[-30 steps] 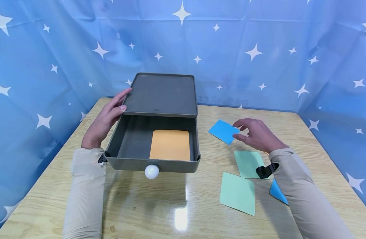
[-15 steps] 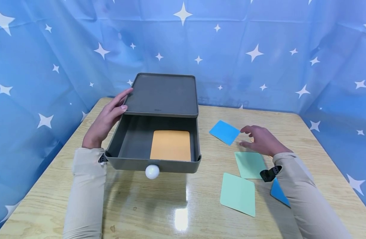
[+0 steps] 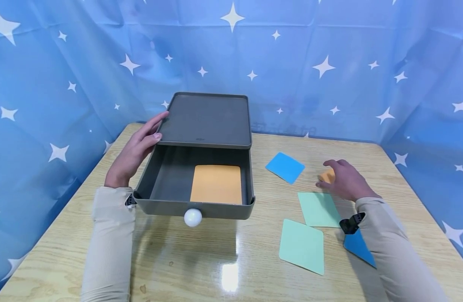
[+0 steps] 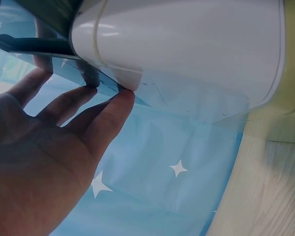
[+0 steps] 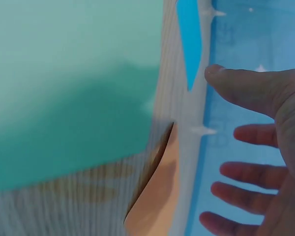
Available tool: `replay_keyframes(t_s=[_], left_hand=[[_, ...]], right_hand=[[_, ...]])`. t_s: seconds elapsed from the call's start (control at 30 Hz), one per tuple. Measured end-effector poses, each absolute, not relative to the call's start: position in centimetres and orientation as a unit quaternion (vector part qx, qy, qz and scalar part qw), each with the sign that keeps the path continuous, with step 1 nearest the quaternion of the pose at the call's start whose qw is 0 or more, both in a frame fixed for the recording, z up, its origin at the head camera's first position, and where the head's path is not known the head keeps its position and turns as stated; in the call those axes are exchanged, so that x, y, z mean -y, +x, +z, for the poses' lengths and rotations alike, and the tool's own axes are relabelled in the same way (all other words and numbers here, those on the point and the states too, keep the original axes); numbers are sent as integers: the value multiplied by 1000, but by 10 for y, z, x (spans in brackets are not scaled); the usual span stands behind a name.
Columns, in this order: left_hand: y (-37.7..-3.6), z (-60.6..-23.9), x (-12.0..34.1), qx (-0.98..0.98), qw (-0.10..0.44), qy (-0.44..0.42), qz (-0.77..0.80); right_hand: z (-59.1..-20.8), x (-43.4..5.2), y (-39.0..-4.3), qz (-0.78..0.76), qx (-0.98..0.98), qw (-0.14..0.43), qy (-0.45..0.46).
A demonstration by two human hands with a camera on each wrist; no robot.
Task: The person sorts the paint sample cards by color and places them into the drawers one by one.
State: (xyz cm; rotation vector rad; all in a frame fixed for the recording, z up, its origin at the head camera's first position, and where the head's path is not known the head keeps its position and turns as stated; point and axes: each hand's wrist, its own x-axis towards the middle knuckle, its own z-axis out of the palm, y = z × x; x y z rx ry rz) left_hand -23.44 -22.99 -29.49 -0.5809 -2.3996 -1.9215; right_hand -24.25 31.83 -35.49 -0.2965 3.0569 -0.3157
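Note:
My left hand point(image 3: 131, 153) rests its fingertips against the left side of a dark grey drawer box point(image 3: 208, 119), whose drawer point(image 3: 168, 205) is pulled out. Its fingers point(image 4: 110, 115) reach the box wall, fairly straight, in the left wrist view. An orange card point(image 3: 216, 184) lies in the drawer. On the right of the table, my right hand point(image 3: 346, 180) hovers by another orange card point(image 3: 327, 175), partly hidden behind it. The right wrist view has the fingers spread apart, holding nothing, beside that orange card point(image 5: 160, 201).
A blue card point(image 3: 285, 167) lies left of the right hand. Two pale green cards point(image 3: 301, 247) lie nearer the front, and another blue card point(image 3: 359, 249) sits partly under the right sleeve. A white round knob point(image 3: 192, 217) sticks out of the drawer front. A starry blue curtain surrounds the table.
My right hand has left the blue card and moved right, over to the orange card on the table. The blue card stays in place. My left hand keeps its position on the box.

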Motion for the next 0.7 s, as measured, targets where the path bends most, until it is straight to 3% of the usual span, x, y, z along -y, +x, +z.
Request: replay_keyframes(t_s=[0.7], left_hand=[[-236, -297, 230, 764, 10, -190, -617]], right_hand=[[-374, -364, -250, -130, -988, 83, -26]])
